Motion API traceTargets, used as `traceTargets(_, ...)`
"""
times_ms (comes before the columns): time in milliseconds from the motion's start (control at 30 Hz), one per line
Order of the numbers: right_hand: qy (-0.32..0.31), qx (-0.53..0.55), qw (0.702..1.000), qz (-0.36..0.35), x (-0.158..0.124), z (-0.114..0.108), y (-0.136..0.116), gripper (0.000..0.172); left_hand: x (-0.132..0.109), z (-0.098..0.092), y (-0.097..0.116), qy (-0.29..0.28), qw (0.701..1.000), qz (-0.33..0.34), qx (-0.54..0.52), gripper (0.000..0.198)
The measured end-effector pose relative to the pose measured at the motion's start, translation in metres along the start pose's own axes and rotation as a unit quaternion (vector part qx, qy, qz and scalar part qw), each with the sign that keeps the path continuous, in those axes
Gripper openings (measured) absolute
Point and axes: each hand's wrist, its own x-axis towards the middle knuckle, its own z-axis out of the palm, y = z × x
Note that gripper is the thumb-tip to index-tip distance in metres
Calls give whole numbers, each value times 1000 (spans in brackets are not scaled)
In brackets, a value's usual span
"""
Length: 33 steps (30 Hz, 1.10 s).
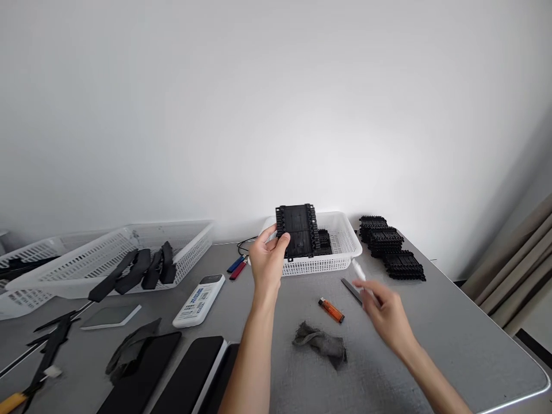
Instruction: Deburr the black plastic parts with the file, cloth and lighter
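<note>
The left hand (268, 260) pinched a flat, black plastic piece with bumpy sides (298, 224) in its fingers. The right hand (384, 311) gripped a thin white stick (358, 271).

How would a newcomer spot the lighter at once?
On the grey table, find the white basket behind the black panel held in the left hand. Nearer the viewer, between that basket and a crumpled grey cloth, lies the lighter. Its orange body sets it apart from the cloth and the white tool in the right hand.
</note>
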Motion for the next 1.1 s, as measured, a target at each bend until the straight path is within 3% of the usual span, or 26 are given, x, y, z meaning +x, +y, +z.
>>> traceTargets(133, -50, -127, 990, 39, -48, 30, 56, 50, -1, 4, -2, -18, 1000, -15, -13, 52)
traceTargets(233, -35, -218, 975, 39, -75, 49, 81, 60, -3, 7, -3, -38, 999, -19, -22, 48)
traceTargets(333, -25, -256, 965, 42, -89, 59, 90, 66, -2, 8, -4, -68, 997, -29, -22, 50)
traceTargets(433, -14, -225, 973, 55, -87, 56, 82, 56, -2, 8, -6, -102, 994, -41, -4, 51)
traceTargets(500, -8, -155, 985, 76, -74, 43, 64, 51, -4, 8, -8, -141, 989, -48, 28, 48)
traceTargets(567, -7, -49, 993, 107, -51, 21, 40, 61, -11, 10, -9, -213, 973, -42, 75, 39)
traceTargets(633, -2, 50, 992, 116, -20, -2, 15, 65, -20, 15, -11, -304, 944, -21, 125, 29)
traceTargets(700, -36, 93, 989, 107, 11, -19, -3, 63, -30, 21, -11, -361, 917, -14, 171, 26)
traceTargets(833, -96, 161, 978, 94, 58, -20, -14, 53, -34, 25, -9, -332, 914, 6, 234, 26)
traceTargets(967, -38, 210, 971, 105, 97, -1, -11, 46, -11, 19, -6, -277, 936, -16, 216, 43)
traceTargets(1100, 21, 210, 969, 124, 152, 27, -7, 43, 33, 24, -17, -226, 957, -50, 175, 52)
